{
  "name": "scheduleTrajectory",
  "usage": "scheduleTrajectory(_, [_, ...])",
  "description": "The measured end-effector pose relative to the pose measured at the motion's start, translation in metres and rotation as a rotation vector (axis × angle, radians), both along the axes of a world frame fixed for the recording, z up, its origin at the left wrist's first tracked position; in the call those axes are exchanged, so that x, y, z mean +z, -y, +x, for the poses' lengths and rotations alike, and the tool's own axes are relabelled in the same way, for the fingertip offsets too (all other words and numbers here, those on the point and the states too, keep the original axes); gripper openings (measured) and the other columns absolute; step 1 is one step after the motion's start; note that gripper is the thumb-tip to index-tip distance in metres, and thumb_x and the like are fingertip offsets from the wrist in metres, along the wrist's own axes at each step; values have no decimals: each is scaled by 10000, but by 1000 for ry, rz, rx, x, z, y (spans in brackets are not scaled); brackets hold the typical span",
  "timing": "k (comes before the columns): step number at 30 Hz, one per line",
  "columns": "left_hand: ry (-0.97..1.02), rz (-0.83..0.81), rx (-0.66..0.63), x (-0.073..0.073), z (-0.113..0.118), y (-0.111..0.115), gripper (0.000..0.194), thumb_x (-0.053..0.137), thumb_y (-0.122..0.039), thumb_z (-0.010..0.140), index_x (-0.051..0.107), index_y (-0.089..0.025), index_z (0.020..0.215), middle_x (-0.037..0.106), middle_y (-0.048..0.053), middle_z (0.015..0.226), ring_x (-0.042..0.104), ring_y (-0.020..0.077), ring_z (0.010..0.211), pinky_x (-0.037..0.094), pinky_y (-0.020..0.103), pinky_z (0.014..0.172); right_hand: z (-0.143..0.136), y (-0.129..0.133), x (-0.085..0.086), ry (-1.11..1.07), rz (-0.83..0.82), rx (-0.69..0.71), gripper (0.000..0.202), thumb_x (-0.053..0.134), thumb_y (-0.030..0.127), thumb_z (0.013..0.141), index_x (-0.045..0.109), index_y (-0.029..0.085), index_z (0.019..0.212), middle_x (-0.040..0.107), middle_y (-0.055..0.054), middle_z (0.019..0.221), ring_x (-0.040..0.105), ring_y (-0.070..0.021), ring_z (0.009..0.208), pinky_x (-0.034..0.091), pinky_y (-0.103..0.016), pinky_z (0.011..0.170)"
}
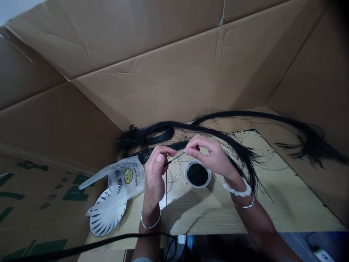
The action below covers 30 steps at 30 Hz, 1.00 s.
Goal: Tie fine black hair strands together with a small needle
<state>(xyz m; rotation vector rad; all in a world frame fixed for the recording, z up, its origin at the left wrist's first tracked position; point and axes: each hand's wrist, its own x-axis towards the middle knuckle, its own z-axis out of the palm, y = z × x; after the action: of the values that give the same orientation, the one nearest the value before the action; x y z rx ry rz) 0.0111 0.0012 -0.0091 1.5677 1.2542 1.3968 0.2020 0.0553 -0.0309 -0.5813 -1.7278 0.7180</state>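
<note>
black strand: thin dark thread or hair strand (174, 159), pinched between both hands above the worktop, just over the cup of beads. A loose length of it loops down below the left hand.
handling: judged near weightless, limp, no stiffness to speak of; likely slick and easy to lose. Best held close to the free end with fingertip pads, short span between the two pinches so it stays taut.
left hand (155, 174): thumb and forefinger closed in a fine pinch on the strand, other fingers curled in. Thin bangle on the wrist.
right hand (211, 154): thumb and forefinger closed on the strand's other end, tips facing the left hand's, almost touching. White bead bracelet plus a thin bangle on the wrist.
cup (197, 174): small white round cup, full of tiny dark beads, sits on the worktop just under the right hand. Light, tips easily if knocked.
hair bundle (169, 133): long black fibre hank, lies curved behind the hands, stray ends fan right.
plastic bag (122, 178): translucent, smiley print, left of the hands, touching the fan.
fan (107, 213): white with dark stripes, flat, partly under the bag.
worktop (286, 203): pale board, stray beads scattered at the back.
cardboard (163, 65): brown walls around the worktop.
</note>
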Motion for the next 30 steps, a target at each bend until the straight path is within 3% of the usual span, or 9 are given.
scheduleTrajectory(2, [-28,-50,-50,-1,-1,-2,452,374,-523,1070,705,-214,1062,653,47,998,435,135,637,348,274,564,8,-1,-2,44,-71,-14,134,709,255,993,709,179,883,672,-4,838,581,-128,760,444,-263,710])
scheduleTrajectory(5, [-150,-90,-128,-2,-3,-7,520,305,-566,1086,677,-216,1189,689,70,1164,580,155,739,454,311,718,24,-7,-16,87,-223,-59,159,711,304,975,736,179,880,703,-17,855,614,-148,780,445,-264,688])
scheduleTrajectory(9, [-268,-92,-137,-4,-6,-13,522,319,-580,1088,645,-225,1288,691,84,1265,653,220,1048,443,373,997,48,-18,-57,151,-404,-96,275,693,412,956,737,158,862,708,-41,849,614,-166,782,456,-275,701])
scheduleTrajectory(15, [-282,-81,-154,-5,-8,-13,494,355,-563,1087,648,-214,1276,700,79,1231,654,213,1045,444,361,996,83,-18,-126,260,-522,-122,413,654,544,917,730,147,831,703,-59,789,569,-160,647,425,-279,597])
scheduleTrajectory(20, [-265,-97,-221,-7,-2,-10,437,410,-523,1082,660,-202,1243,700,86,1220,655,212,1027,462,344,979,110,-7,-149,294,-533,-182,389,632,502,919,734,142,812,698,-56,738,551,-154,606,417,-279,575])
scheduleTrajectory(23, [-265,-123,-251,-9,2,-6,408,458,-515,1069,672,-201,1217,697,87,1214,651,213,1033,468,338,963,124,-3,-143,289,-494,-337,329,639,442,918,753,134,896,733,-103,878,602,-200,758,461,-318,674])
scheduleTrajectory(25, [-283,-146,-233,-10,2,-2,393,486,-518,1059,678,-205,1200,701,80,1194,648,213,1038,466,332,952,128,5,-125,274,-449,-457,298,646,418,920,757,143,951,732,-124,994,612,-248,925,485,-378,813])
scheduleTrajectory(28, [-298,-171,-177,-6,-3,8,363,522,-507,1048,687,-210,1174,710,67,1145,647,213,1052,466,321,950,128,40,-70,211,-337,-511,227,643,400,971,751,200,984,727,-86,1068,621,-263,1062,486,-427,954])
scheduleTrajectory(30, [-286,-155,-135,-2,-8,17,329,535,-482,1048,697,-216,1153,712,58,1111,647,209,1059,469,308,944,127,83,-23,91,-184,-381,119,659,302,1001,762,243,1014,733,-69,1056,664,-247,1021,528,-420,935])
